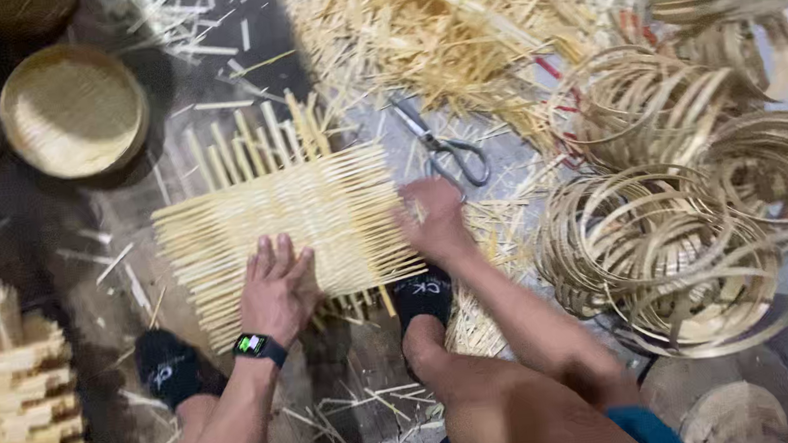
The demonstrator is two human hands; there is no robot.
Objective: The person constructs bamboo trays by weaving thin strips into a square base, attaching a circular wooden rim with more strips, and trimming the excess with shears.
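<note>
While the left hand (276,284) presses flat with fingers spread on the woven bamboo mat (289,221), the right hand (432,220), blurred, touches its right edge near the scissors (444,146).

The woven mat (284,217) is a flat, roughly square panel of pale yellow bamboo strips, lying on the dark floor. Thin strips run crosswise, closely packed; wider strips run lengthwise and project past the far edge as loose, fanned ends. The side edges are ragged, with strip tips protruding unevenly. The near edge and the right edge are partly covered. The weave appears unfinished at the far side.
</note>
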